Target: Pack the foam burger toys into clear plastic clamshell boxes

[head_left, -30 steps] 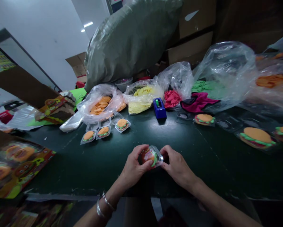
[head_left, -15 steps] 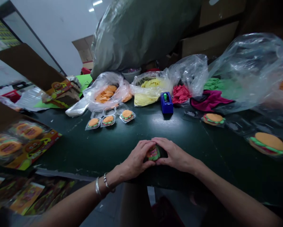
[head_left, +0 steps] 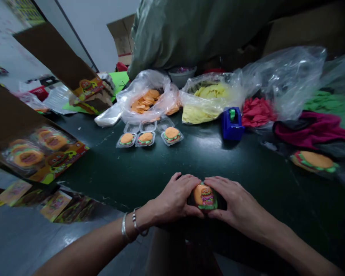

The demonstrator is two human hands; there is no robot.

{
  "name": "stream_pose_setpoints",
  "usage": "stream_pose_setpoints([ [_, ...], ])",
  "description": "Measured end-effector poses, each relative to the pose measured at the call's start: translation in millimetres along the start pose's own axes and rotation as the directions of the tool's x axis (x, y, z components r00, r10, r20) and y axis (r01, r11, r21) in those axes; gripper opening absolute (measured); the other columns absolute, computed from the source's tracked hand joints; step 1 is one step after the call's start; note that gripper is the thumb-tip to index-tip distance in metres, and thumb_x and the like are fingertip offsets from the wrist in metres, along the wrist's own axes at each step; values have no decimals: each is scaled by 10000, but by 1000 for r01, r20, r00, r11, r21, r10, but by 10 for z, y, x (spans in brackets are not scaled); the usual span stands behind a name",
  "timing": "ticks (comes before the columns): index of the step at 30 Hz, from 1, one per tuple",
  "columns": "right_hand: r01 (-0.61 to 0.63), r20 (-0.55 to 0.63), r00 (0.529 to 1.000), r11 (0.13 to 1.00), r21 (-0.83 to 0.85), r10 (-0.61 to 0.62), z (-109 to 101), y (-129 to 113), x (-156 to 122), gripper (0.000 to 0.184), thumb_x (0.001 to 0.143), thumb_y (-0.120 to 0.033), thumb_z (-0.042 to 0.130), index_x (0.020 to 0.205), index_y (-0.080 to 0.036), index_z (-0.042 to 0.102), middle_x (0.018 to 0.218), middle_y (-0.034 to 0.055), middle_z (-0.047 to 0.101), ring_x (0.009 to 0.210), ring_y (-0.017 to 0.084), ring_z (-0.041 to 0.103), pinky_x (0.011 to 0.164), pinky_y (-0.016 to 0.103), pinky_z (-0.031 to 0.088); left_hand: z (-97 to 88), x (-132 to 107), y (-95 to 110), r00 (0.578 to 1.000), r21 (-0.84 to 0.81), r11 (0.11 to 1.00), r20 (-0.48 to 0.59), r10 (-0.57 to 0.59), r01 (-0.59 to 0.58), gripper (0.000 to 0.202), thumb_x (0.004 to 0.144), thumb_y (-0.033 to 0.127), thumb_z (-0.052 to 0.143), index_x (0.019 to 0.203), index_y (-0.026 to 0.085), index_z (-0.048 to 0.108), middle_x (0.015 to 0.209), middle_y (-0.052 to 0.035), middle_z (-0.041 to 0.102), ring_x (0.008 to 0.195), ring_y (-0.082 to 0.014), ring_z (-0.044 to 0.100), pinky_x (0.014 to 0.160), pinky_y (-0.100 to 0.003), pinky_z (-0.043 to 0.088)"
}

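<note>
Between my two hands is a packed gummy burger [head_left: 206, 196] in a clear case, its printed label facing up, near the front edge of the dark green table [head_left: 126, 168]. My left hand [head_left: 179, 197] grips its left side, fingers over the far edge and thumb along the near edge. From the right, my right hand [head_left: 232, 197] closes round it in the same way. Beyond my hands lie open clear plastic cases [head_left: 145, 145] with orange-topped burgers in them. A blue tape dispenser [head_left: 232, 128] stands behind to the right.
Along the back sit plastic bags of orange pieces [head_left: 146, 101], yellow pieces [head_left: 209, 92], red pieces [head_left: 258, 111] and green pieces [head_left: 323, 102]. A display box [head_left: 61, 168] of packed burgers stands left. At right are a magenta cloth [head_left: 313, 128] and another burger [head_left: 314, 161].
The view has turned to the right and closer, so the bags and dispenser look larger. My fingers have shifted on the packed burger, and more of its label shows. Both hands still hold it.
</note>
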State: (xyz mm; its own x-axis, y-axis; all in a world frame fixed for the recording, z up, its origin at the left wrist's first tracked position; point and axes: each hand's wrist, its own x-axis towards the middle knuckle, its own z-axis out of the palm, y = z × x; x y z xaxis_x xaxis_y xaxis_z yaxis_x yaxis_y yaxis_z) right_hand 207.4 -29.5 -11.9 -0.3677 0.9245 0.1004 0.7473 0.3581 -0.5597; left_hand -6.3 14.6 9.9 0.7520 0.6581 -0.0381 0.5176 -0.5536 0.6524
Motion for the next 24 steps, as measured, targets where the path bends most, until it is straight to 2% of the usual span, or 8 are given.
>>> stream_pose_setpoints([
  [8, -35, -98, 995, 999, 28, 37, 182, 69, -81, 656, 596, -227, 778, 1216, -196, 566, 1236, 117, 632, 1160, 304, 554, 958, 499, 439, 58, -26, -150, 999, -108, 993, -10, 53, -54, 789, 642, 454, 788, 1326, 207, 482, 1341, -165, 529, 1327, -360, 371, 1109, -582, 161],
  [10, -39, -146, 988, 999, 13, 41, 257, 83, -114, 650, 609, -219, 761, 1225, -201, 553, 1238, 122, 633, 1144, 310, 568, 952, 513, 443, 77, -81, -174, 999, -197, 980, -51, 11, -21, 890, 585, 421, 826, 1365, 213, 449, 1457, -172, 405, 1386, -365, 271, 1119, -570, 173],
  [12, -28, -198, 980, 1000, -3, 27, 328, 87, -161, 655, 629, -226, 753, 1243, -205, 528, 1253, 128, 624, 1142, 315, 572, 952, 526, 444, 90, -122, -171, 982, -325, 944, -147, -118, 65, 860, 615, 369, 807, 1377, 223, 437, 1492, -154, 356, 1374, -339, 302, 1109, -522, 251],
  [14, -6, -258, 966, 1000, -19, 1, 396, 81, -217, 668, 660, -238, 745, 1276, -206, 487, 1279, 142, 602, 1154, 321, 565, 953, 539, 447, 98, -108, -144, 934, -469, 870, -221, -282, 152, 648, 727, 319, 703, 1330, 209, 494, 1388, -136, 495, 1239, -285, 479, 1035, -445, 376],
  [16, 19, -322, 946, 999, -27, -27, 459, 68, -271, 675, 702, -234, 720, 1315, -205, 437, 1305, 156, 575, 1172, 327, 555, 953, 545, 455, 99, -25, -107, 910, -592, 776, -165, -380, 216, 411, 794, 303, 611, 1183, 170, 611, 1120, -99, 660, 956, -216, 614, 861, -357, 478],
  [18, 46, -381, 923, 999, -26, -52, 511, 46, -312, 662, 746, -211, 676, 1346, -202, 397, 1325, 164, 551, 1192, 328, 544, 956, 538, 469, 98, 94, -74, 919, -675, 691, -48, -391, 259, 276, 777, 328, 620, 965, 138, 688, 827, -37, 676, 685, -146, 581, 666, -275, 470],
  [20, 68, -420, 905, 997, -20, -70, 545, 20, -337, 639, 780, -187, 633, 1364, -195, 374, 1339, 170, 530, 1213, 323, 531, 966, 523, 481, 95, 195, -47, 921, -719, 637, 12, -389, 278, 227, 725, 334, 665, 811, 125, 688, 655, 13, 605, 557, -99, 486, 558, -228, 401],
  [24, 92, -430, 898, 996, -22, -92, 552, -25, -355, 644, 795, -150, 609, 1382, -177, 347, 1357, 184, 498, 1233, 320, 514, 991, 512, 482, 87, 242, 31, 906, -725, 630, -19, -423, 278, 197, 696, 312, 678, 753, 125, 659, 621, 26, 570, 563, -94, 459, 564, -219, 374],
])
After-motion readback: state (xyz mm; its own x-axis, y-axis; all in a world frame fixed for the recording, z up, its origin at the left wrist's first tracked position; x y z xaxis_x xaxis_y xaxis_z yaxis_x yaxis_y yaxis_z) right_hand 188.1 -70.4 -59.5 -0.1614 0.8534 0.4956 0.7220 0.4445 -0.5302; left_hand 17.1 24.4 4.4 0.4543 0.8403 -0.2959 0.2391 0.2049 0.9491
